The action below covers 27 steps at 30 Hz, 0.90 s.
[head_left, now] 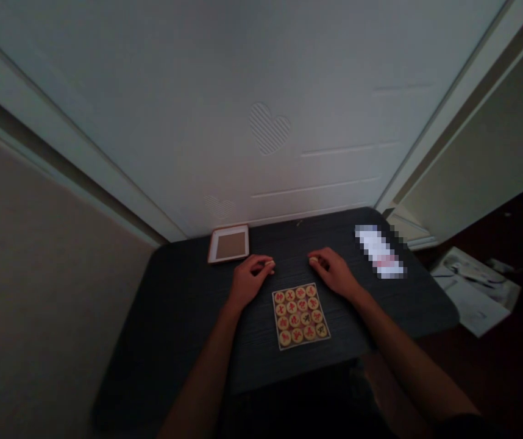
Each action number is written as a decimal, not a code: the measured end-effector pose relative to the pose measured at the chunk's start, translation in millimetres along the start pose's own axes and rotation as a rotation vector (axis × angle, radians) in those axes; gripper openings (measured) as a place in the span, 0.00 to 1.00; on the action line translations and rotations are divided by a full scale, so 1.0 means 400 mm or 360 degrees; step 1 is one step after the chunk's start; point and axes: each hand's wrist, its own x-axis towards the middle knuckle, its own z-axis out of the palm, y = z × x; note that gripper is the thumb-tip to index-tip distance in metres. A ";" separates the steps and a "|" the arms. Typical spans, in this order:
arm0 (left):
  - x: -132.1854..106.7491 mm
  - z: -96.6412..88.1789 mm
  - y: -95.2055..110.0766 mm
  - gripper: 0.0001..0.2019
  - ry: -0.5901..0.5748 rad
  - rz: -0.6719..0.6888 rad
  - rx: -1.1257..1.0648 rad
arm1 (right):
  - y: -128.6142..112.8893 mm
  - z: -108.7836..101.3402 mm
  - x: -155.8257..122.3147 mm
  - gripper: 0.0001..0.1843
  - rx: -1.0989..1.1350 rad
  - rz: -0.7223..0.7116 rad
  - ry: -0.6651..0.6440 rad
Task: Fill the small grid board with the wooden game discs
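Observation:
My left hand is closed in a pinch on a small pale Chinese chess piece, just above the dark table. Across from it, my right hand pinches another pale Chinese chess piece; the faces of both pieces cannot be read. Between my forearms lies a square tray filled with rows of round wooden Chinese chess pieces. Most carry red characters, and a couple at the right carry black ones. Neither hand touches the tray, which sits nearer to me than they do.
An orange-edged white box or lid with a brown panel lies at the table's back left. At the back right is a blurred-out pale object. A white panel with embossed hearts rises behind the table. A white box stands right, beyond the edge.

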 end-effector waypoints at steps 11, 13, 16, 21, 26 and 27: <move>-0.110 0.003 0.226 0.10 -0.0671 0.0060 0.0364 | 0.010 0.004 -0.007 0.12 0.0056 -0.0025 0.0205; -0.128 0.013 0.245 0.08 -0.0750 0.0121 0.0504 | 0.009 0.004 -0.007 0.11 0.0069 -0.0031 0.0198; -0.147 0.032 0.256 0.07 -0.0810 0.0065 0.0545 | 0.007 0.004 -0.009 0.11 0.0079 -0.0042 0.0201; -0.167 0.056 0.263 0.06 -0.0888 -0.0035 0.0552 | 0.008 0.004 -0.010 0.11 0.0086 -0.0044 0.0205; -0.171 0.070 0.266 0.05 -0.0784 0.0004 0.0687 | 0.010 0.005 -0.010 0.11 0.0090 -0.0056 0.0196; -0.172 0.072 0.266 0.05 -0.0775 0.0021 0.0708 | 0.010 0.005 -0.010 0.11 0.0090 -0.0058 0.0196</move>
